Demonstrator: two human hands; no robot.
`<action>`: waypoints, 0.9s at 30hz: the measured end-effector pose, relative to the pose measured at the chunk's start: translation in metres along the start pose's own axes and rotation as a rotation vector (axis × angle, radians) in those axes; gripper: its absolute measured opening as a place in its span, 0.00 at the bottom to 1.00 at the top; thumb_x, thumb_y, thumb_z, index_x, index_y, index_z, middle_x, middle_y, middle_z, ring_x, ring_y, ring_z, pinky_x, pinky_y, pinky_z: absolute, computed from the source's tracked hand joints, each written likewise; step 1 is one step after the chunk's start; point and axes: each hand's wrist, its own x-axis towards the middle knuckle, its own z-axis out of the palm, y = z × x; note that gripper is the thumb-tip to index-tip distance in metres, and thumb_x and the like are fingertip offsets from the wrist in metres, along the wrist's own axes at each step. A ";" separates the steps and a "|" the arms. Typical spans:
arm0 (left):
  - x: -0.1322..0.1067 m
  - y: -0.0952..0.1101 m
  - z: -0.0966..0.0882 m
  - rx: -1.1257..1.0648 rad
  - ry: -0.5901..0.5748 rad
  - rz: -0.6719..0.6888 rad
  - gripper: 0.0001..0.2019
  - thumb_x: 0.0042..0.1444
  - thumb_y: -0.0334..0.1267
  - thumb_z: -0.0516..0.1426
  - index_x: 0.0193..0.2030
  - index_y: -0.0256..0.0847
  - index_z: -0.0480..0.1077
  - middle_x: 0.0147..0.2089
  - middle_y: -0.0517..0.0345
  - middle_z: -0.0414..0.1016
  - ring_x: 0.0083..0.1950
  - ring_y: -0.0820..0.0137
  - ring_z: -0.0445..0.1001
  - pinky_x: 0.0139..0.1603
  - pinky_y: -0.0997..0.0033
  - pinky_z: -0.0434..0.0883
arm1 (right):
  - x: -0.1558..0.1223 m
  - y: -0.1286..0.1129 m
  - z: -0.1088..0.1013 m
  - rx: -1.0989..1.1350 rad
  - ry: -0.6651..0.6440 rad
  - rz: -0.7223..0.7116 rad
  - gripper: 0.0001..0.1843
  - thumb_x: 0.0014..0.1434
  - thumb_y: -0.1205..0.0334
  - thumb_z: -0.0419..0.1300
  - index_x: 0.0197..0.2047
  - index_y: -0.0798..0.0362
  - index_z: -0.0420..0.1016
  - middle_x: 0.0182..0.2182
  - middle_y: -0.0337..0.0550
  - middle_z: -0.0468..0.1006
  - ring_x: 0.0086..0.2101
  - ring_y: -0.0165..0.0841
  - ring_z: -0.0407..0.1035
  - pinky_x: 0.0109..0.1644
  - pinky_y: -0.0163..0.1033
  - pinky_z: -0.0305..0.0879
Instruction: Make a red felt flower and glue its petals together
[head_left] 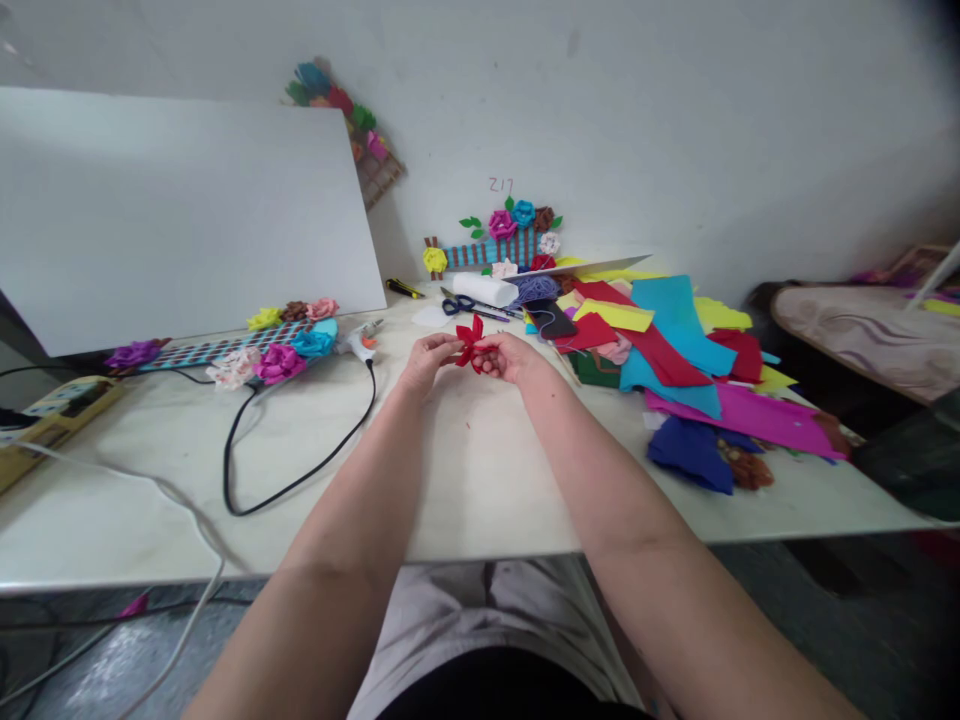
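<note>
Over the middle of the white table, a red paper flower with pointed petals is held between my two hands. My left hand pinches a petal on its left side. From the right, my right hand has its fingers curled around the flower's base, partly hiding it. Just behind lie dark-handled scissors and a white roll. A white glue gun with an orange trigger rests to the left of my left hand.
Colored paper sheets pile up at right. A flower-decorated guitar-shaped craft leans on the wall; another lies at left. The black cord loops across the left side near a power strip. A white board stands behind.
</note>
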 end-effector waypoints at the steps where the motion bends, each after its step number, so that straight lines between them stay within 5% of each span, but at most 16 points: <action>1: 0.000 0.001 0.001 0.030 -0.003 0.013 0.14 0.35 0.42 0.67 0.27 0.36 0.73 0.26 0.58 0.73 0.29 0.72 0.71 0.35 0.70 0.68 | 0.000 0.000 0.000 -0.002 0.002 0.002 0.10 0.55 0.69 0.53 0.25 0.60 0.71 0.13 0.41 0.72 0.15 0.23 0.62 0.16 0.26 0.51; 9: -0.001 -0.001 0.005 0.056 -0.058 0.049 0.13 0.32 0.35 0.64 0.28 0.38 0.67 0.26 0.61 0.74 0.29 0.72 0.72 0.36 0.68 0.70 | -0.001 0.000 0.000 -0.016 0.024 0.009 0.10 0.55 0.69 0.54 0.23 0.59 0.69 0.13 0.41 0.72 0.14 0.22 0.61 0.16 0.26 0.50; 27: -0.001 -0.001 0.005 0.175 0.017 0.096 0.15 0.34 0.43 0.69 0.27 0.35 0.75 0.26 0.57 0.75 0.28 0.72 0.71 0.35 0.70 0.69 | 0.003 0.000 -0.004 0.015 -0.014 0.011 0.09 0.55 0.69 0.53 0.23 0.58 0.67 0.11 0.38 0.68 0.12 0.21 0.55 0.14 0.26 0.45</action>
